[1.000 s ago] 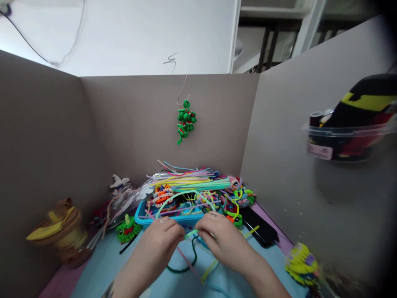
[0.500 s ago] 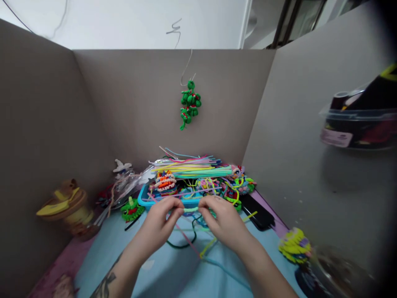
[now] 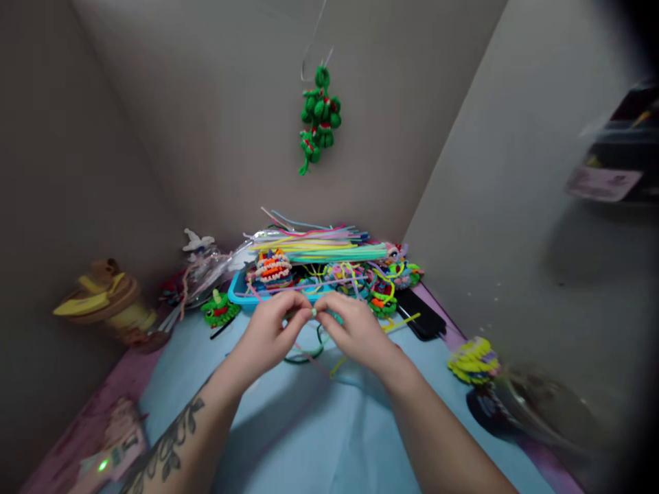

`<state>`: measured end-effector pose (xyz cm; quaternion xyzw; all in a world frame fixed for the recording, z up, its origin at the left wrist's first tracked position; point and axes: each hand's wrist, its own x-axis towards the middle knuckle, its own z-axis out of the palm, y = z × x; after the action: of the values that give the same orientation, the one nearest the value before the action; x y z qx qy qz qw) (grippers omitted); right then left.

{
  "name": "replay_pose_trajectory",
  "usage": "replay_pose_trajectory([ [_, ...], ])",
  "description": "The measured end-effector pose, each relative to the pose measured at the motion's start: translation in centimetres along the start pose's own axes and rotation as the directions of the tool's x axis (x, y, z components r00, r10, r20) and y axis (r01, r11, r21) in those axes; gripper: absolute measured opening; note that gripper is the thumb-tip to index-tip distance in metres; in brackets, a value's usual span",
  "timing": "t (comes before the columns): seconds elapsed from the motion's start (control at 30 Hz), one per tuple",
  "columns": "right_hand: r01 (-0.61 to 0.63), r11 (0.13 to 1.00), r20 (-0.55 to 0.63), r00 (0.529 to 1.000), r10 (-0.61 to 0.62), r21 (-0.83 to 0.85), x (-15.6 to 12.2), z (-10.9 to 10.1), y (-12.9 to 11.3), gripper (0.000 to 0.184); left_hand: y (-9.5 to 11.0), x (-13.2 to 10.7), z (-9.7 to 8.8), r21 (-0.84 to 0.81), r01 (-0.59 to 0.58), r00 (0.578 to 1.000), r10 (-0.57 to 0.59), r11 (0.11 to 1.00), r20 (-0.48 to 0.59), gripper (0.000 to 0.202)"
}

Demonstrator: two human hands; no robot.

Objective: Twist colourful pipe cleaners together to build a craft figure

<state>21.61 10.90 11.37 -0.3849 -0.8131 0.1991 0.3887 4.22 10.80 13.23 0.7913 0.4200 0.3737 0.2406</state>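
The left hand [image 3: 275, 328] and right hand [image 3: 356, 331] are nearly fingertip to fingertip above the middle of the desk [image 3: 309, 432], both pinching a pale green strand [image 3: 314, 312]; only a short bit shows between them. Beneath and just beyond lie loose strands, including a dark green strand [image 3: 303, 361] in a curve and a yellow strand [image 3: 409, 320] poking out past the right hand.

Right behind the hands, a blue tray [image 3: 241, 298] blocks the way to the far edge, with a striped bundle [image 3: 272, 266] in it and a pile of colored sticks [image 3: 319, 248] across its back. A green figure [image 3: 220, 311] sits beside the tray's left end. Along the right edge are a black phone-like slab [image 3: 421, 315], a yellow fuzzy figure [image 3: 472, 361] and a blurred clear jar [image 3: 546, 398]. A brown and yellow pot [image 3: 118, 309] stands by the left edge; a device with a green light [image 3: 110, 461] lies toward the near left corner. Gray panels [image 3: 231, 137] close in the left, far and right edges. Between the forearms, bare blue cloth runs toward the near side, giving room to move.
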Motion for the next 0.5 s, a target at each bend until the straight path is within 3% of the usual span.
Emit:
replay_pose_trajectory([
  [0.13,0.023,0.999,0.04,0.999,-0.025,0.045,0.1,-0.2,0.4,0.01,-0.1,-0.1,-0.2,0.016,-0.058,0.998,0.057,0.998,0.016,0.015],
  [0.2,-0.01,0.997,0.052,0.999,0.006,0.075,0.0,-0.3,0.4,0.013,0.0,-0.2,-0.3,0.09,-0.099,0.992,0.105,0.991,-0.072,0.012],
  [0.27,-0.05,0.997,-0.066,0.996,0.054,0.064,-0.2,-0.3,0.3,0.015,0.3,-0.4,-0.4,0.195,-0.073,0.959,0.122,0.978,-0.254,0.009],
  [0.33,-0.054,0.999,-0.242,0.969,0.054,0.006,-0.5,-0.3,0.2,0.015,0.7,-0.5,-0.5,0.206,0.013,0.941,0.058,0.978,-0.334,0.01],
  [0.4,0.001,0.996,-0.293,0.956,-0.027,-0.087,-0.7,-0.2,0.0,0.017,1.0,-0.6,-0.4,0.065,0.077,0.975,-0.061,0.995,-0.215,0.016],
  [0.5,0.116,0.967,-0.153,0.976,-0.153,-0.227,-0.8,0.2,-0.3,0.023,1.0,-0.6,0.0,-0.232,0.146,0.986,-0.159,0.962,-0.039,0.023],
])
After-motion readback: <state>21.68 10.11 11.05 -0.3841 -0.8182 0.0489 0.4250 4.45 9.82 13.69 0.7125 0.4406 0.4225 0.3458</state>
